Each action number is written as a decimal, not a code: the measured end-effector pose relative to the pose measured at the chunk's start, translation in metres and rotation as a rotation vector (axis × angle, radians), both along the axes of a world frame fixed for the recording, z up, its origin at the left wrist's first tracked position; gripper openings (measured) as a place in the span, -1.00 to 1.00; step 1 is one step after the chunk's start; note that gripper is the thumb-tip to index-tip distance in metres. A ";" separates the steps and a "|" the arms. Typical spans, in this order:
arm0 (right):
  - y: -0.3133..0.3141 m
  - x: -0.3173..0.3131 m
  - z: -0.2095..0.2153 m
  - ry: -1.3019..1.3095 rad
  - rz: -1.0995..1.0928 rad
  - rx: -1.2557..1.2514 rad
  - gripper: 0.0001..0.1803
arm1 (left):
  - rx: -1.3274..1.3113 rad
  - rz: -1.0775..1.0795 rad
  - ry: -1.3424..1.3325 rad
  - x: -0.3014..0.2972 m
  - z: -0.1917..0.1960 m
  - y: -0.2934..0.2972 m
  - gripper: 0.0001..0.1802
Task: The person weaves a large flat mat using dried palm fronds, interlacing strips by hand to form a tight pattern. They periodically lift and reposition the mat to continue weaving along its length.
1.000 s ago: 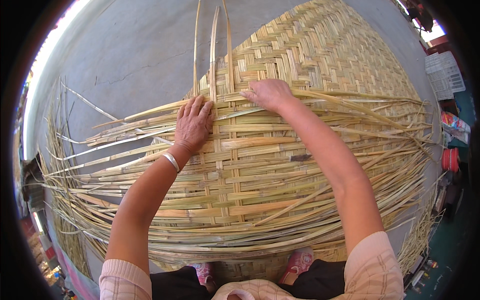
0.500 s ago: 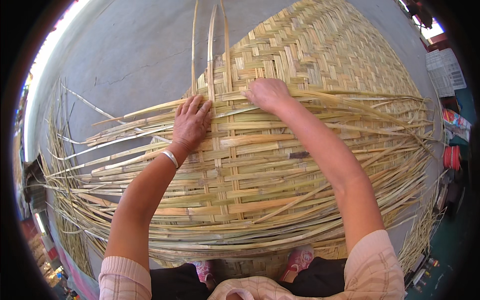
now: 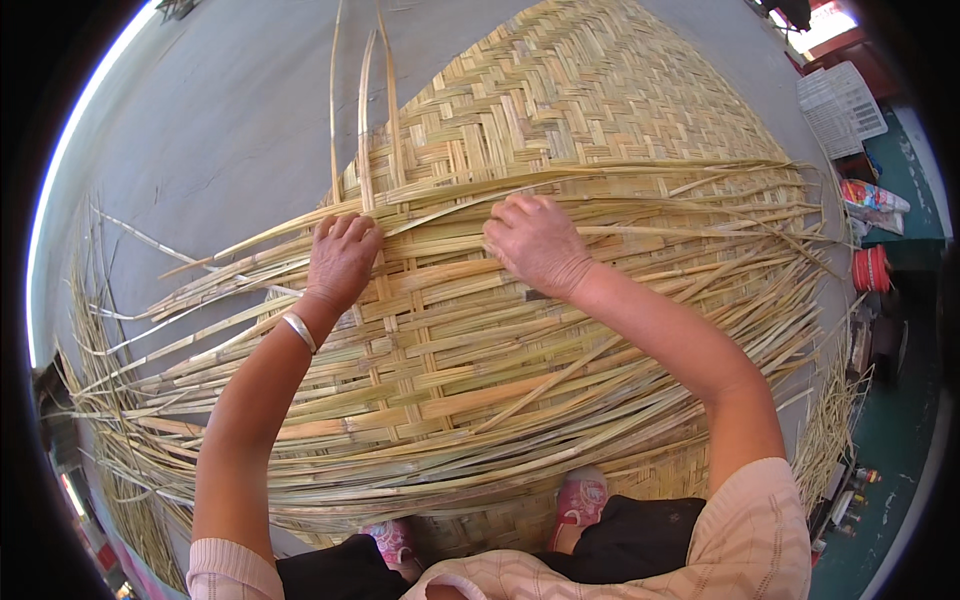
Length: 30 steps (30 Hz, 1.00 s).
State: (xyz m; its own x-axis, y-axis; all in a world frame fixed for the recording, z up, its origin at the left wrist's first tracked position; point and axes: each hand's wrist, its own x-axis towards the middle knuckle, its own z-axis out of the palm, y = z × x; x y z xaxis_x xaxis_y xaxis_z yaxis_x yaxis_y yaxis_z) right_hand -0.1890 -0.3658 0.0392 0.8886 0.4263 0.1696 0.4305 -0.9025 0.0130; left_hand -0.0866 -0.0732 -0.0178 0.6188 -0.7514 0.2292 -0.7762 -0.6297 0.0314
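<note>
A large mat (image 3: 620,100) of split cane strips lies on the floor before me, tightly woven in a zigzag at its far end. Nearer to me, long loose cane strips (image 3: 440,385) run crosswise over and under others. My left hand (image 3: 342,258) is bent over the crosswise strips at the mat's left edge, beside a few upright strips (image 3: 366,120) that stick out beyond the weave. To its right, my right hand (image 3: 540,243) curls its fingers down on the strips; its fingertips are partly hidden. A bracelet (image 3: 299,332) circles my left wrist.
Loose strip ends fan out over the grey floor (image 3: 230,110) at left and right. My feet in pink patterned shoes (image 3: 580,498) are at the mat's near part. On the right are a red spool (image 3: 871,269), a printed sheet (image 3: 842,105) and a colourful bag (image 3: 873,205).
The view has shifted, so the mat appears further left. My right hand has come from the far crosswise strips a little toward me. My left hand stays near the upright strips.
</note>
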 end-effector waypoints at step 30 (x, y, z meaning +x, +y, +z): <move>0.039 0.142 -0.002 0.300 -0.896 1.782 -0.62 | -0.345 0.750 0.537 0.101 0.012 -0.005 -0.41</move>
State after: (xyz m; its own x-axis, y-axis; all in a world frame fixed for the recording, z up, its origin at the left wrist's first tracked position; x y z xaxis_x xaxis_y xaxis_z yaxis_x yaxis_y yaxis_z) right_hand -0.0471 -0.3270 0.0373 0.7877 -0.5104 -0.3449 -0.2422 0.2582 -0.9352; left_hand 0.0148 -0.0777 -0.0054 0.9939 -0.0660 -0.0884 -0.0081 -0.8430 0.5379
